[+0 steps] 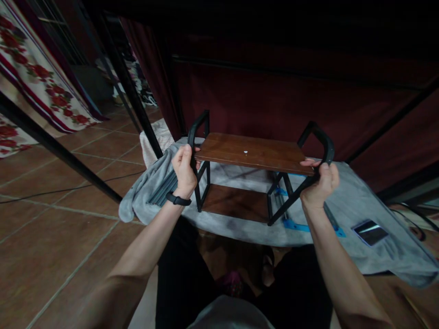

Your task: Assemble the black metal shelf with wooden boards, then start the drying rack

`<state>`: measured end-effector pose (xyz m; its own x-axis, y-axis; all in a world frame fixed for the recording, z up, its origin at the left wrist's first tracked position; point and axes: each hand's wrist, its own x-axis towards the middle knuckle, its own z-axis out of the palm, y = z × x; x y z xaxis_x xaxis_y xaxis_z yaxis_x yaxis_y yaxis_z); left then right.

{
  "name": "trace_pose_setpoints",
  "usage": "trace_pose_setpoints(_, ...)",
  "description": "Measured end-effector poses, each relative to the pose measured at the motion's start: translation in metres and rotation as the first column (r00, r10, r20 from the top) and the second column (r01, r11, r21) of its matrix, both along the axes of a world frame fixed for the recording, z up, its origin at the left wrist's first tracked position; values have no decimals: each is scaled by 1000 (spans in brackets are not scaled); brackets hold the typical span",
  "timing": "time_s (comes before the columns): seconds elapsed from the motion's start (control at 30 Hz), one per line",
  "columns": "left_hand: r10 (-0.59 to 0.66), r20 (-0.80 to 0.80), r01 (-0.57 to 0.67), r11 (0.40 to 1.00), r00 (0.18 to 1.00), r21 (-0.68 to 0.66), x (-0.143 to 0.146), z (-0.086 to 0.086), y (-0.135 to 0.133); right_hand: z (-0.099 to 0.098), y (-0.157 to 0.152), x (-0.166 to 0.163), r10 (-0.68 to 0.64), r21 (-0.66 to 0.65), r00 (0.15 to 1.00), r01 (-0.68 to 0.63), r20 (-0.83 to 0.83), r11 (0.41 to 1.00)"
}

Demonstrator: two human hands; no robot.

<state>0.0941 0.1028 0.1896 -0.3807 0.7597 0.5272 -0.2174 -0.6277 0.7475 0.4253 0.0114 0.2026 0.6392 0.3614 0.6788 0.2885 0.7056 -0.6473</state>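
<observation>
A small two-tier shelf rack stands before me, with a brown upper board (226,145), a brown lower board (233,203) and black metal side frames. My left hand (185,169) is closed around the left side frame (192,132), beside the end of the upper board. On the other side, my right hand (321,183) grips the right side frame (322,137), its fingertips by the upper board's right corner. A small white spot (245,152) shows on the upper board. Part of each frame is hidden behind the gripping hand.
The rack is over a grey cloth (226,228). Blue pieces (297,225) lie at its right, with a phone (370,232) farther right. Grey rods (163,189) rest at left. Black posts (128,87) and a dark red curtain (254,100) stand around the cloth-covered surface.
</observation>
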Motion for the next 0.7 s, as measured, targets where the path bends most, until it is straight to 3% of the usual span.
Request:
trace_pose_setpoints(0.27,-11,-5,11,1000,1000,5,2,1,-4,-5,-8,-3,-4,-68,1000,3,-3,998)
trace_pose_setpoints(0.47,146,-30,-148,986,989,-81,-1,1,11,0,-7,-7,40,-110,999,-41,-8,993)
trace_pose_setpoints(0.7,193,-19,-194,978,981,-77,-13,8,20,6,-1,-23,85,-142,996,-88,-23,986)
